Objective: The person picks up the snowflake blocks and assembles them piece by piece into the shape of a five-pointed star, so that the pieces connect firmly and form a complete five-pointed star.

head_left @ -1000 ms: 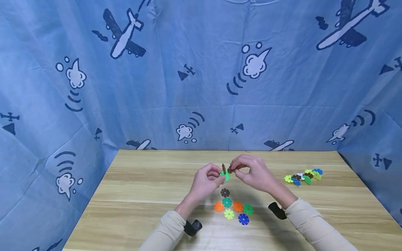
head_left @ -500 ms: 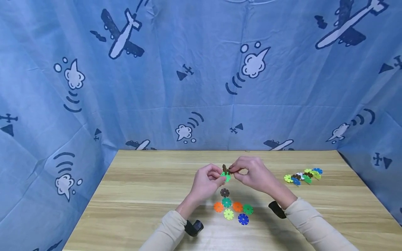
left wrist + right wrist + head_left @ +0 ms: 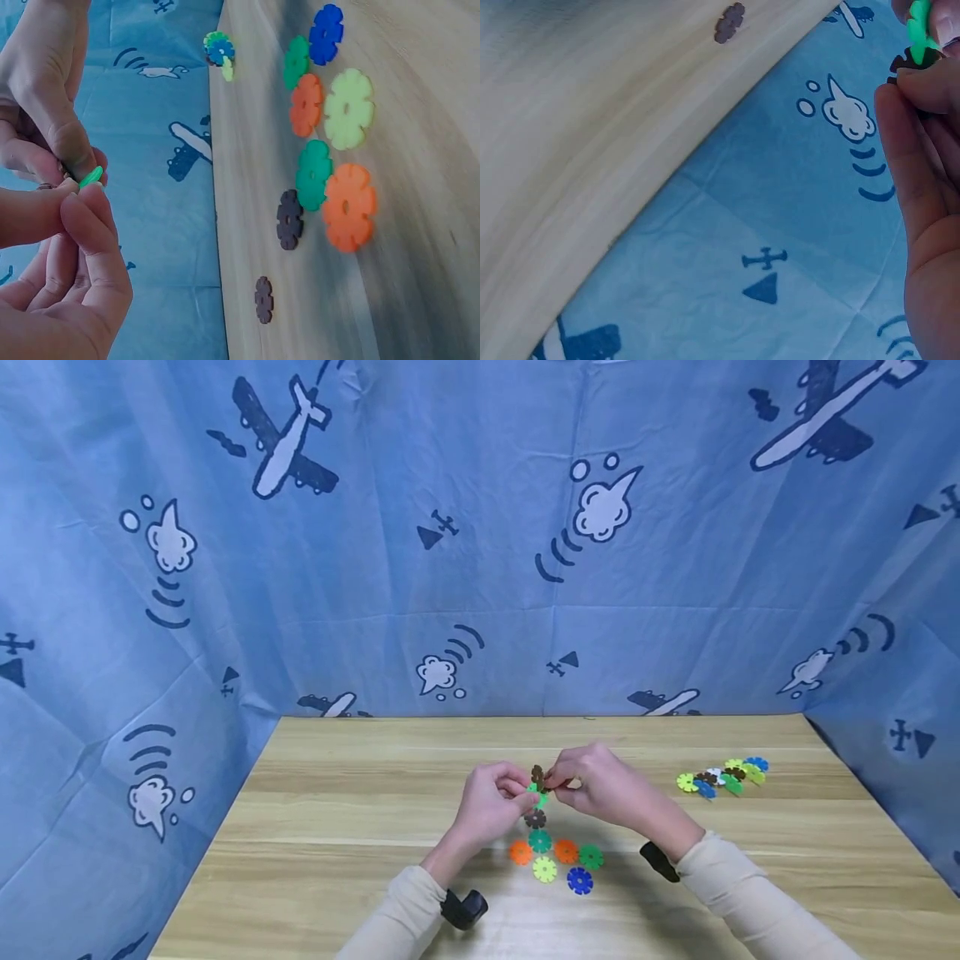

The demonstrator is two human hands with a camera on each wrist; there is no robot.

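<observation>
Through the head view I see the person's left hand (image 3: 491,802) in a narrow grip, thumb and fingertips pinching a bright green disc (image 3: 919,28). The right hand (image 3: 603,785) has an equally narrow grip on a brown disc (image 3: 906,63), just off the green one's edge. The right wrist view gives me those two overlapping, green against brown; from the left wrist I get only a green edge and slivers of brown, and I cannot tell how deep the slots sit. From the head I also make out an upright brown disc (image 3: 537,773) at the green one's far side.

Nearer the person, flat on the wooden bench (image 3: 337,802), lie a dark brown disc (image 3: 535,820), a teal disc (image 3: 540,841) just beside it, two orange discs (image 3: 349,208), a yellow-green disc (image 3: 544,870), a green disc (image 3: 591,857) and a blue disc (image 3: 580,881). My left wrist view adds a second dark brown disc (image 3: 264,300) on the bench, which I cannot pick out from the head. Well apart to the right sits a multicoloured cluster of discs (image 3: 732,784), and behind everything hangs a blue curtain (image 3: 495,577) printed with planes and clouds
</observation>
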